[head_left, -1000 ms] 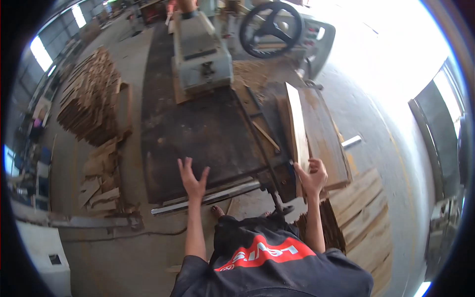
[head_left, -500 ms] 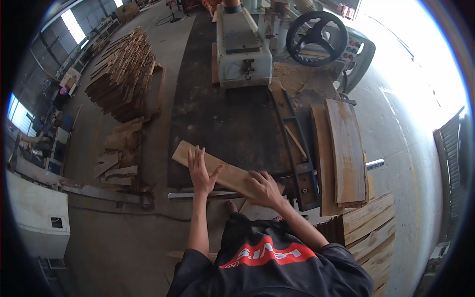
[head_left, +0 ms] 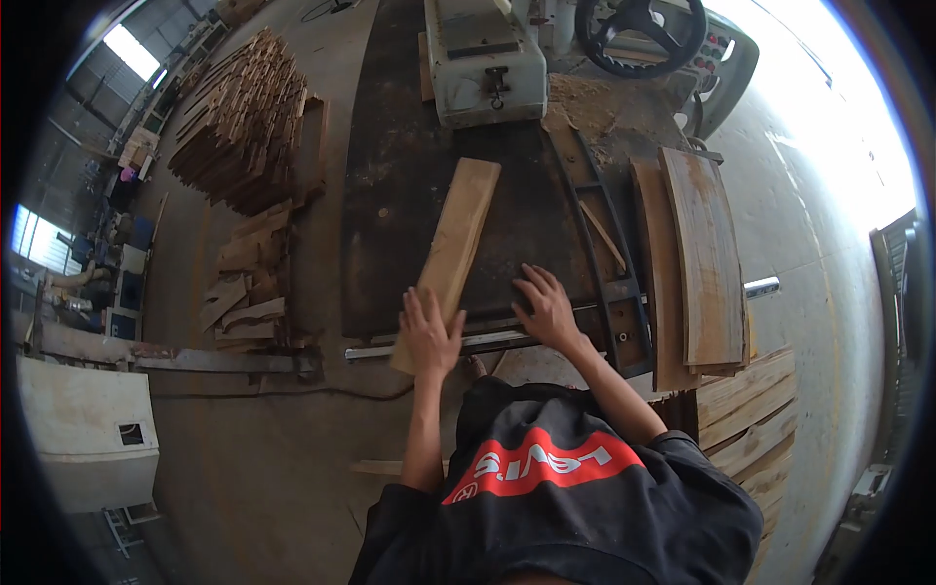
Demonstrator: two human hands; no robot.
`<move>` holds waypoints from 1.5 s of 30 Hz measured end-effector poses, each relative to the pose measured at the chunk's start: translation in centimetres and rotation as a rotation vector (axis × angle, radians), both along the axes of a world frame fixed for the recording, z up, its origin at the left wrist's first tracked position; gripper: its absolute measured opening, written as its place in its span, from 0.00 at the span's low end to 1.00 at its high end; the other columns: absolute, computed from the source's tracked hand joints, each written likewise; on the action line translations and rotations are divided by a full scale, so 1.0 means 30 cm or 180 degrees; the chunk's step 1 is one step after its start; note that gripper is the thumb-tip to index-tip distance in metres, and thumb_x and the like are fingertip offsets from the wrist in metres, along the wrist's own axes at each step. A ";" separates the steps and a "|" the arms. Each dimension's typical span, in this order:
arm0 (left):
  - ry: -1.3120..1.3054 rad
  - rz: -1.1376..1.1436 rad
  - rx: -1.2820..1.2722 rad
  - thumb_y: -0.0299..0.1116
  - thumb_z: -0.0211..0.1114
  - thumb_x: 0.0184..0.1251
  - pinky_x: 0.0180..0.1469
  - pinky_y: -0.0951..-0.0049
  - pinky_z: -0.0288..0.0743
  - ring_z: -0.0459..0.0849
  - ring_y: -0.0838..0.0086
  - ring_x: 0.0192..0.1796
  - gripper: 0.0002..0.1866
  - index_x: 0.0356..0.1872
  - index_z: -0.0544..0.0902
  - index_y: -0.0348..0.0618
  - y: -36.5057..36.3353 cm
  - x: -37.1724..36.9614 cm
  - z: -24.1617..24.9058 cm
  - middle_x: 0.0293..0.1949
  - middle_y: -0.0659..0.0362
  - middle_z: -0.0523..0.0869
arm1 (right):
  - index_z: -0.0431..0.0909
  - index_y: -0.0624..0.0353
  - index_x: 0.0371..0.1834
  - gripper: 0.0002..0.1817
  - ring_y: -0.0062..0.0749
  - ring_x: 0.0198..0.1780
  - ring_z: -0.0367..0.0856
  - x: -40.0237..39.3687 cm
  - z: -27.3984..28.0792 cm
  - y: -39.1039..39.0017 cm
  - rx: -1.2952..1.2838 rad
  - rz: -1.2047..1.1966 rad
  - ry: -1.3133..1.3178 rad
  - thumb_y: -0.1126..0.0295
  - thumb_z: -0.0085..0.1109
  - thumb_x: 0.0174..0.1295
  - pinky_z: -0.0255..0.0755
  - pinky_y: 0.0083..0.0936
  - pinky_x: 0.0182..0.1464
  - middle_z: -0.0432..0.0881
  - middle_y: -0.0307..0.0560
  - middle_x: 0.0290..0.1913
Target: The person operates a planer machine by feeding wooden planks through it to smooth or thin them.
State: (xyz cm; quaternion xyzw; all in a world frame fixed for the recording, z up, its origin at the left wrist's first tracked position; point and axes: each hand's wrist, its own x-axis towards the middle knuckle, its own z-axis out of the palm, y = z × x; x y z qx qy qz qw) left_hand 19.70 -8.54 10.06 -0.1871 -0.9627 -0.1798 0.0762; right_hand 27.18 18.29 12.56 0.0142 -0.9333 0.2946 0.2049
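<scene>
A wooden board [head_left: 458, 229] lies on the dark machine table [head_left: 390, 214], its far end angled slightly right and its near end jutting past the front edge. My left hand [head_left: 430, 334] rests on the near part of the board, fingers stretched out flat over it. To the right, my right hand [head_left: 548, 307] is apart from the board, over the table near its front edge, with fingers spread and nothing in them. A black slotted guide fence [head_left: 602, 244] stands just right of that hand.
A machine housing [head_left: 490, 83] and a black handwheel [head_left: 641, 34] stand at the back. Rough planks [head_left: 704, 263] lie on the right, above more stacked boards [head_left: 751, 419]. Tall wood piles [head_left: 244, 127] stand on the floor at left. Sawdust [head_left: 583, 102] covers the table's back right.
The board has swung from lying crosswise to pointing away toward the machine. My right hand has let go of its near end and moved apart; my left hand has slid down toward that end.
</scene>
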 end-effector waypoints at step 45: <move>-0.0512 -0.1252 0.0146 0.73 0.92 0.22 0.90 0.26 0.36 0.43 0.44 0.95 0.93 0.90 0.53 0.27 0.463 -0.406 0.073 0.91 0.31 0.52 | 0.77 0.63 0.78 0.24 0.69 0.84 0.71 -0.467 -0.053 0.034 -0.0286 -0.0944 0.0168 0.75 0.51 0.81 0.60 0.59 0.87 0.75 0.74 0.81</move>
